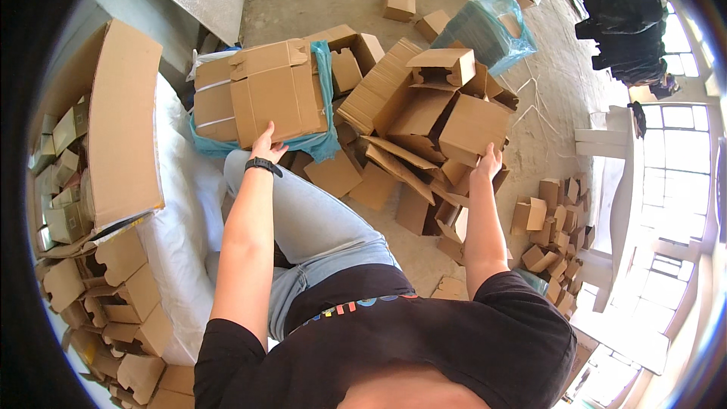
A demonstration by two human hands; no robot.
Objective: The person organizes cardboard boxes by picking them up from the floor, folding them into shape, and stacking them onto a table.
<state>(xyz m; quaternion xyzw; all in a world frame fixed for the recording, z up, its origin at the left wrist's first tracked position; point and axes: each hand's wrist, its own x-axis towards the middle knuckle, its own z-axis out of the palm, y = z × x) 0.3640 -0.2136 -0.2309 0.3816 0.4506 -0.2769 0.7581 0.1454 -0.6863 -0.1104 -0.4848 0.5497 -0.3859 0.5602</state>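
Small folded brown cardboard boxes point(125, 310) are seen heaped at the lower left, beside a white sack point(178, 220). The left hand point(269, 145) is pressed, fingers spread, against the lower edge of a flat brown cardboard sheet point(274, 91) lying on a blue plastic-wrapped bundle point(322, 140). An opened brown cardboard carton point(469, 127) is gripped from below by the right hand point(488, 163), with a loose cardboard pile point(394, 151) between them

**Person's arms and hands: both reaching forward**

Left hand point(266, 144): arm is extending straight ahead, bare forearm, dark band circling the wrist, fingers spreading open, thumb angling right.
Right hand point(488, 161): arm is stretching forward in parallel, elbow nearly straight, fingers curling slightly, palm facing away.
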